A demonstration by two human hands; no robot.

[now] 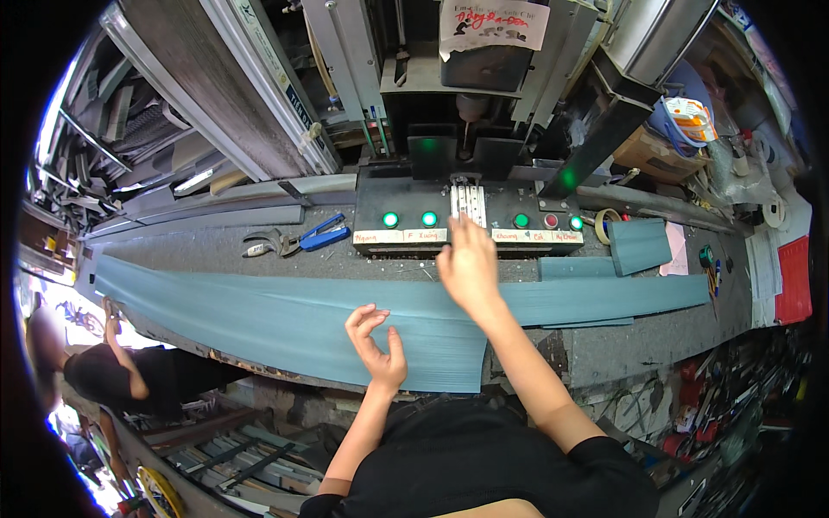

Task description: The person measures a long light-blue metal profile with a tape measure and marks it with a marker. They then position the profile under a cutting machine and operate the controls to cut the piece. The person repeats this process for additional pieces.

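Stack of long teal profile strips (pixel 285 315) lies flat along the desk (pixel 604 345), near end by my body. My left hand (pixel 376 341) hovers just over that end, fingers curled wide, holding nothing. My right hand (pixel 467 263) reaches forward, fingers spread, empty, tips at the grey slotted block (pixel 469 203) on the machine's control panel (pixel 393 235) with 4 green lit buttons. I judge this a machine-setting step; next calls for feeding 1 strip squarely. Blue-handled pliers (pixel 298 240) lie left of the panel.

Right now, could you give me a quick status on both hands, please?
Left hand open on the blue-grey strips. Right hand open, reaching to the machine's control panel. Nothing between.
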